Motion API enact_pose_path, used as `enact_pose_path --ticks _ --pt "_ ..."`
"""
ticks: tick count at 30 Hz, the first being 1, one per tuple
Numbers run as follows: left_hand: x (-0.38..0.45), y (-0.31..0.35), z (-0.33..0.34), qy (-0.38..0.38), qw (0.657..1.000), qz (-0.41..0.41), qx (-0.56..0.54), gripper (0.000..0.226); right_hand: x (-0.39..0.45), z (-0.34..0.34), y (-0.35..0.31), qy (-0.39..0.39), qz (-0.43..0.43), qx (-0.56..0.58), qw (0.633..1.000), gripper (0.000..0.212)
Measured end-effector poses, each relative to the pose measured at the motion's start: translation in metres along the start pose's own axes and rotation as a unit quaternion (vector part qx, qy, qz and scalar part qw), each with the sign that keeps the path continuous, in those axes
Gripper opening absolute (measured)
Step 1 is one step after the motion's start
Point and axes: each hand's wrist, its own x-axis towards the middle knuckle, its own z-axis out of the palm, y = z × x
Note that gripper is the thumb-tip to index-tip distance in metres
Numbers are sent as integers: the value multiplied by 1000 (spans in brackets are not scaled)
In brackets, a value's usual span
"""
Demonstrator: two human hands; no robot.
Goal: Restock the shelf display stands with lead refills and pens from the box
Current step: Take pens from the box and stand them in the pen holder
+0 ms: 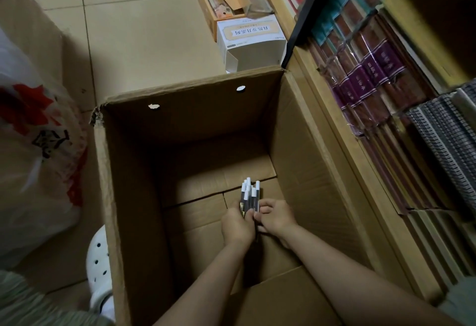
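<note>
I have my left hand (pixel 238 225) and right hand (pixel 277 216) both curled round one bundle of pens (pixel 248 197), white caps pointing away from me, low inside the big cardboard box (pixel 296 130). To lift it cleanly I should square the barrels together, tighten both grips, then raise straight up, clear of the box walls, toward the shelf (pixel 332 109) on my right.

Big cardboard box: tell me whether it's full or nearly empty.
Nearly empty: bare bottom flaps of the cardboard box show; only the pen bundle is visible.
</note>
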Motion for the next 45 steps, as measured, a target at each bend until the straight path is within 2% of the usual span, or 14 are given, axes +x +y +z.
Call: enact_pose_path --ticks 3,7,11,14,19,23,25,28,30,32,36,40,45 --pt "7 -1 -9 -47 995 -32 -86 21 -7 -1 -8 -15 -4 27 1000 21" --pt "4 14 -29 -130 966 -56 -216 20 -24 -7 -29 2 -35 41 999 18" --pt "-13 49 -59 -188 941 0 -283 19 -60 -20 -59 57 -121 20 991 20" --pt "-36 89 -85 -189 932 61 -303 20 -101 -32 -85 106 -200 34 974 26" --pt "-90 164 -117 -130 929 187 -292 20 -188 -58 -122 192 -356 58 913 35" --pt "-143 215 -127 -112 907 236 -330 20 -261 -98 -140 237 -431 87 866 44" --pt "-170 235 -130 -150 889 261 -345 25 -302 -127 -145 269 -468 82 838 59" --pt "-217 258 -131 -268 850 290 -349 28 -364 -172 -140 263 -523 66 808 87" --pt "-248 272 -125 -329 830 314 -322 30 -397 -199 -130 251 -540 52 801 93" --pt "-277 285 -114 -369 813 330 -306 31 -422 -224 -115 256 -547 52 796 91" --pt "-325 308 -82 -436 781 322 -311 35 -453 -269 -86 320 -548 65 770 83" --pt "-356 324 -46 -454 784 298 -300 23 -467 -306 -64 455 -533 10 713 88" --pt "-371 337 -16 -456 788 293 -291 23 -465 -338 -50 533 -519 -14 668 80"
